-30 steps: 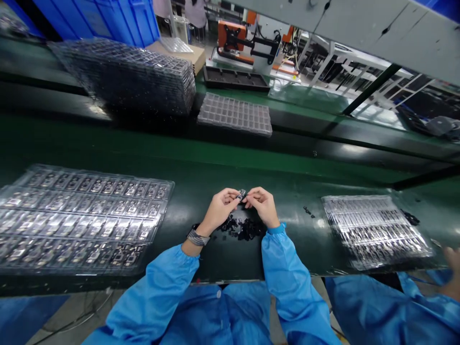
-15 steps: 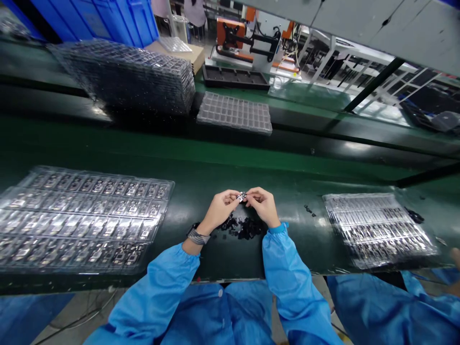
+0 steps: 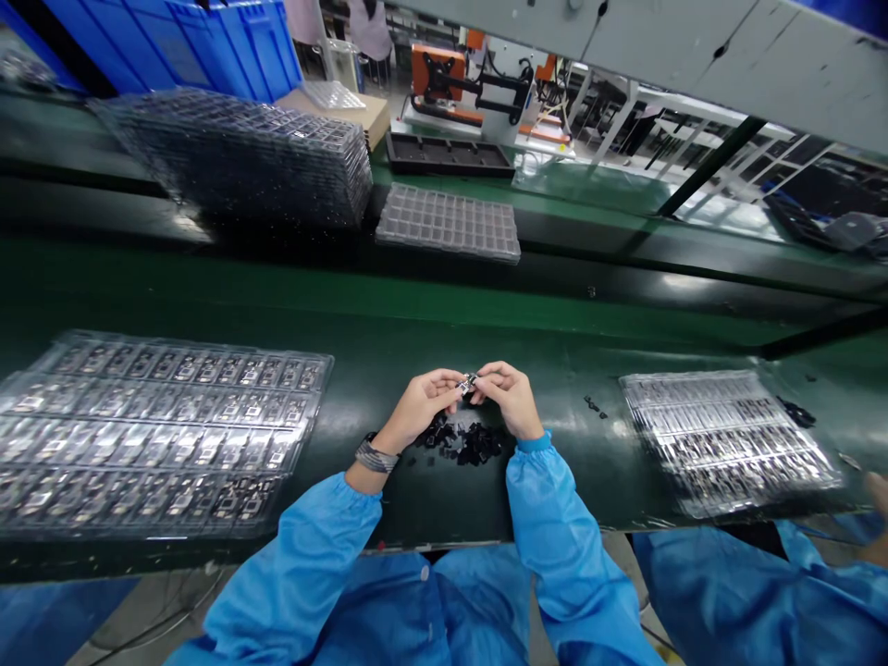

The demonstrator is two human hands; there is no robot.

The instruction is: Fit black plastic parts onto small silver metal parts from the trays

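Between the fingertips of both hands is a small circuit board (image 3: 465, 384), silvery and dark, held above the bench. My left hand (image 3: 420, 404) pinches its left side, and my right hand (image 3: 509, 396) has its fingers closed at the right side. Whether a smaller part is also in the right fingers is too small to tell. Just below the hands lies a loose pile of small black parts (image 3: 478, 444) on the green bench (image 3: 416, 513). To the left, a clear plastic tray (image 3: 326, 365) holds rows of similar boards.
Another clear tray (image 3: 635, 388) with boards lies at the right, near a co-worker's hand (image 3: 878, 518). A few black bits (image 3: 595, 407) lie between. On the shelf behind are stacked clear trays (image 3: 277, 166), an empty-celled tray (image 3: 448, 222), a black tray (image 3: 450, 155) and a blue bin (image 3: 236, 46).
Both hands stay nearly in place, with the board turned slightly between the fingers. The whole view has shifted a little.
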